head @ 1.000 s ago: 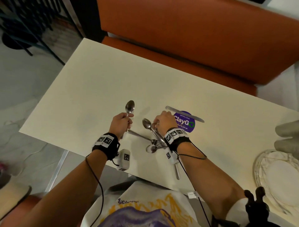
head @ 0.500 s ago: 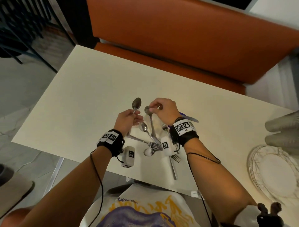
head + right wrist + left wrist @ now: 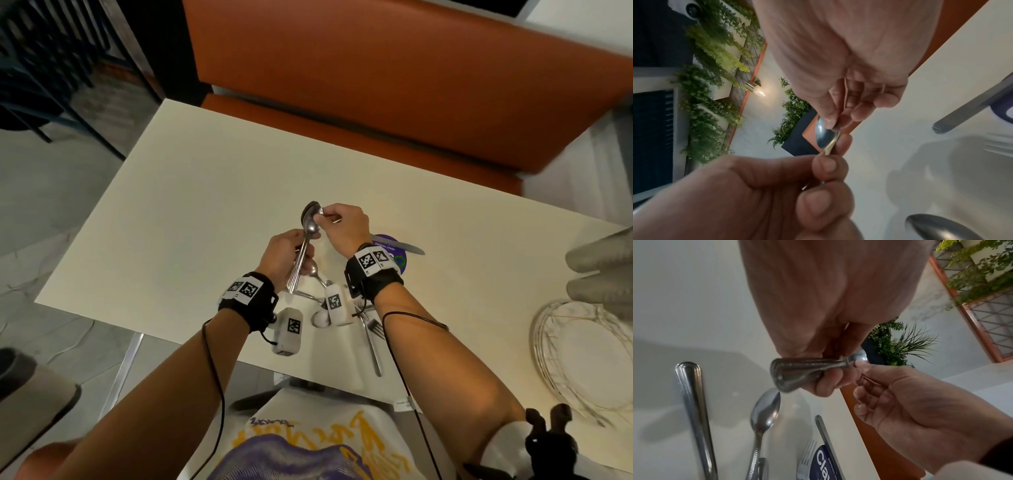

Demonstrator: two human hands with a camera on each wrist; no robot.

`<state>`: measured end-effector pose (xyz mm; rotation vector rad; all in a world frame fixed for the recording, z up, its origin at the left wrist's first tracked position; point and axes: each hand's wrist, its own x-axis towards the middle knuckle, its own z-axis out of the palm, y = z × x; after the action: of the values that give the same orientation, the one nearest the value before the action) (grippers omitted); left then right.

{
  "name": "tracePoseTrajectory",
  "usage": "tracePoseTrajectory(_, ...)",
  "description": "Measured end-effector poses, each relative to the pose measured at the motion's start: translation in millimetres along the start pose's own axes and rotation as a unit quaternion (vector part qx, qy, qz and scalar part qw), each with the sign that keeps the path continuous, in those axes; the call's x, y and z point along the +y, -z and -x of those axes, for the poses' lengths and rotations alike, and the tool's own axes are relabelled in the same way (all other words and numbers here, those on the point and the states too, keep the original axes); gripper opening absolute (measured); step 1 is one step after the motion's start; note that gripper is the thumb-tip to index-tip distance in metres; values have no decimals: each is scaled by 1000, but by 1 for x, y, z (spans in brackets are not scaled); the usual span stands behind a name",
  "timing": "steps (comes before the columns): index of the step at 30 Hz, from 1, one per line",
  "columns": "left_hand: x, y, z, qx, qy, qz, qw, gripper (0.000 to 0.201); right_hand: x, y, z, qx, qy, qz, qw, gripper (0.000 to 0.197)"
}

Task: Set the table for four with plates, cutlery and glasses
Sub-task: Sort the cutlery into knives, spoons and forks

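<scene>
Over the middle of the cream table [image 3: 171,205], my left hand [image 3: 294,250] grips the handles of two spoons [image 3: 311,224] held upright side by side. My right hand [image 3: 325,216] pinches the bowl of one of them between thumb and fingertip; the pinched spoon bowl [image 3: 825,136] shows in the right wrist view. The handle ends [image 3: 795,374] stick out below my left fist. Under my hands lie more cutlery: a spoon [image 3: 764,410], a fork [image 3: 371,342] and a knife [image 3: 400,246] across a purple sticker [image 3: 399,260].
A stack of plates [image 3: 589,359] sits at the table's right end, with grey glasses [image 3: 603,274] lying behind it. An orange bench [image 3: 376,85] runs along the far side. The near table edge is close to my body.
My right hand lifted a spoon off the pile and carried it left and up to the spoon in my left hand. The two spoons are now held together.
</scene>
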<state>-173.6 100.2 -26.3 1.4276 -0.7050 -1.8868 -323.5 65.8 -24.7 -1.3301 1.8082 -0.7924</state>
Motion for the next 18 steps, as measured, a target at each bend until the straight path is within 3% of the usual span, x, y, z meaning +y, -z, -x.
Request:
tracePoseTrajectory(7,-8,21,-5,33,5,-82,996,31,12,-9,0,-50,-21,-22,998,25)
tracePoseTrajectory(10,-9,31,-4,60,6,-95,994,30,26,-15,4,-64,-47,1,997,20)
tracePoseTrajectory(14,-10,42,-2,82,7,-102,991,28,50,-34,10,-122,-58,141,981,20)
tracePoseTrajectory(18,-10,51,-2,94,15,-102,990,27,60,-54,15,-157,-32,293,943,25)
